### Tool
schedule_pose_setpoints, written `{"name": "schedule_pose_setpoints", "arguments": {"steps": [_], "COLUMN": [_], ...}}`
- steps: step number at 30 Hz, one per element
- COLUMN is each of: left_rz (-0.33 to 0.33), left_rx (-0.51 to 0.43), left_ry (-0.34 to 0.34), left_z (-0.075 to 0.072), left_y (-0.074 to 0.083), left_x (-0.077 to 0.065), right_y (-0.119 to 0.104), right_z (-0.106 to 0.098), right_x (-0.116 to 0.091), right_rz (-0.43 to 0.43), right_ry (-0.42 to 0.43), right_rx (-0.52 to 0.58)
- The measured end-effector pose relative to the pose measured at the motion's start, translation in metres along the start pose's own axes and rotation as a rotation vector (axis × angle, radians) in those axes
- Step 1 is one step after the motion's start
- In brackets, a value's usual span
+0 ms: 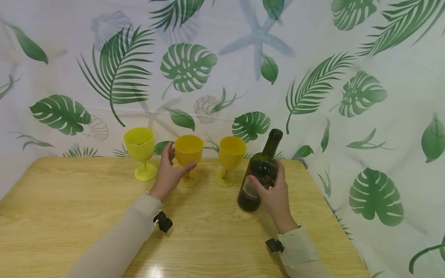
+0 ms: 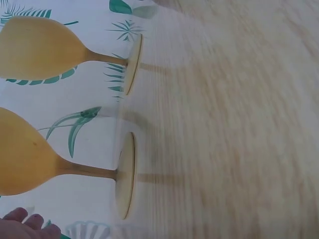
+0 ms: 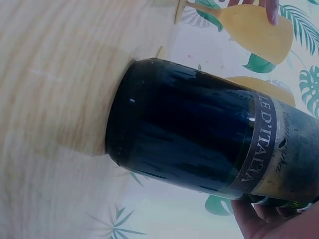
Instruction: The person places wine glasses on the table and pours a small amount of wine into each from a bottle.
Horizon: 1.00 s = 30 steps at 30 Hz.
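Note:
My right hand (image 1: 276,197) grips a dark green wine bottle (image 1: 259,170), thumb across its front, the neck leaning to the right. The label of the bottle (image 3: 271,154) shows near the fingers in the right wrist view. My left hand (image 1: 169,170) spreads around the left side of a yellow goblet (image 1: 189,150). Its thumb lies across the front of the bowl; the fingers stand at the bowl's left. In the left wrist view, fingertips (image 2: 35,221) show beside the goblet (image 2: 20,154), with a gap between. The goblet's foot is on the table.
A second goblet (image 1: 232,152) stands between the left hand's goblet and the bottle. Another goblet (image 1: 139,144), brighter yellow, stands left of the left hand. All stand near the far edge of the wooden table (image 1: 208,239), before a leaf-patterned cloth (image 1: 222,100).

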State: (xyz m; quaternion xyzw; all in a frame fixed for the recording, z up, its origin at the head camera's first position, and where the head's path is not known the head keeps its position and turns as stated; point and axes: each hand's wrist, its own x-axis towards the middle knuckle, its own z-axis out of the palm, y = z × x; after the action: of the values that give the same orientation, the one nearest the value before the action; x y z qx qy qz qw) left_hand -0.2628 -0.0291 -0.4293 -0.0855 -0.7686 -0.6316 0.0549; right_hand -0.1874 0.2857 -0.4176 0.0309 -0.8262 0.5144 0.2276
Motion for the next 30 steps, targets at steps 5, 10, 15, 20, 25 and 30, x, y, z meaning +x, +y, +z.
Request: {"name": "schedule_pose_setpoints", "arguments": {"steps": [5, 10, 15, 20, 25, 30], "left_rz": [0.033, 0.063, 0.077, 0.071, 0.053, 0.07], "left_rx": [-0.029, -0.062, -0.077, -0.032, -0.012, -0.022], "left_ry": [-0.011, -0.009, 0.004, -0.004, -0.04, -0.075], "left_z": [-0.001, -0.001, -0.002, -0.005, -0.007, -0.01], "left_y": [0.001, 0.0, -0.004, -0.004, -0.003, -0.005], "left_x": [-0.001, -0.001, -0.002, -0.005, -0.01, -0.015], "right_y": [-0.002, -0.004, -0.004, -0.003, -0.001, 0.0], "right_z": [0.002, 0.003, 0.003, 0.002, 0.0, -0.001], "right_x": [0.0, -0.001, -0.003, -0.003, -0.003, -0.003], "right_rz": [-0.017, -0.022, -0.037, -0.043, -0.046, -0.051], "right_ry": [-0.007, -0.018, -0.021, -0.02, -0.014, -0.014], "right_rx": [0.015, 0.016, 0.017, 0.011, 0.013, 0.011]}}
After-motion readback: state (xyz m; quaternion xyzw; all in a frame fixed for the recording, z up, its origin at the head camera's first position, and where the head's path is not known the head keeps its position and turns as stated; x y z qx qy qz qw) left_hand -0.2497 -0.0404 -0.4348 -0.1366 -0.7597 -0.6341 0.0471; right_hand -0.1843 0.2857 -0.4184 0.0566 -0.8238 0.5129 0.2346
